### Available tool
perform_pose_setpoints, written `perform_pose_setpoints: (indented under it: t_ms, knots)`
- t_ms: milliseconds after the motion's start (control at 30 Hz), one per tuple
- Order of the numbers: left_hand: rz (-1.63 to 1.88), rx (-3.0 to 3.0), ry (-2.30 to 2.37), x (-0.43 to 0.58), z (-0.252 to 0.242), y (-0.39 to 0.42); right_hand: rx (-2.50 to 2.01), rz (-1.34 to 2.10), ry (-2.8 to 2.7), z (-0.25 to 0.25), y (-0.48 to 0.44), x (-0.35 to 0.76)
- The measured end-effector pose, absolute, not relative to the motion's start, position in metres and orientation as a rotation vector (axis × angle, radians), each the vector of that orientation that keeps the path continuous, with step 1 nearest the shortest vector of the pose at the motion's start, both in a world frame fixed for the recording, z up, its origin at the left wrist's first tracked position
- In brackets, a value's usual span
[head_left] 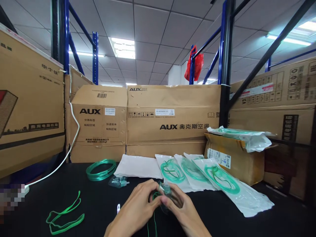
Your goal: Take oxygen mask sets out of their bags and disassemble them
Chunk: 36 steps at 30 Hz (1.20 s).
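Observation:
Low in the middle of the view, both my hands meet over a black table point(74, 200). My left hand point(138, 207) and my right hand point(182, 207) pinch a small clear plastic mask piece point(166, 192) between their fingertips. A thin green tube point(154, 214) hangs down from it between my wrists. Both hands are closed on the piece.
A coil of green tubing point(101, 169) and a clear plastic part point(118, 181) lie ahead on the left. A green elastic strap point(65, 215) lies at the near left. Sealed bags with green tubing point(214, 179) fan out on the right, beside an open carton point(234, 158). Large cardboard boxes point(170, 118) wall the back.

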<state>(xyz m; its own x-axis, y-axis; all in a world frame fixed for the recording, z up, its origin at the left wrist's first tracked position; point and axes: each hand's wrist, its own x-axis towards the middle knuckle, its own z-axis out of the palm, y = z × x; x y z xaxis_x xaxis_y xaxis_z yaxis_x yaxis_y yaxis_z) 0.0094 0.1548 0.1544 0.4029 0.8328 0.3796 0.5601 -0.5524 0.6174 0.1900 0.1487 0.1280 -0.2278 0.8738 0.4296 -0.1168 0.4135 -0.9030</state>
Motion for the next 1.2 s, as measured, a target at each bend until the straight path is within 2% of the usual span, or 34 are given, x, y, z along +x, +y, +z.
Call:
perform_pose_setpoints:
  t_ms: [367,633,900,1200]
  knots:
    - [0.981,2.087,1.198,-0.026,0.167,0.153,-0.673,1.178,-1.57,0.128,0.165,0.193]
    - [0.962,1.986,1.284,-0.018,0.149,0.165,-0.595,1.259,-1.589,0.13,0.16,0.194]
    - [0.831,2.207,1.405,-0.017,0.154,0.152,-0.647,1.268,-1.585,0.127,0.157,0.187]
    - [0.728,2.289,1.265,-0.005,0.148,0.143,-0.726,1.205,-1.592,0.122,0.149,0.199]
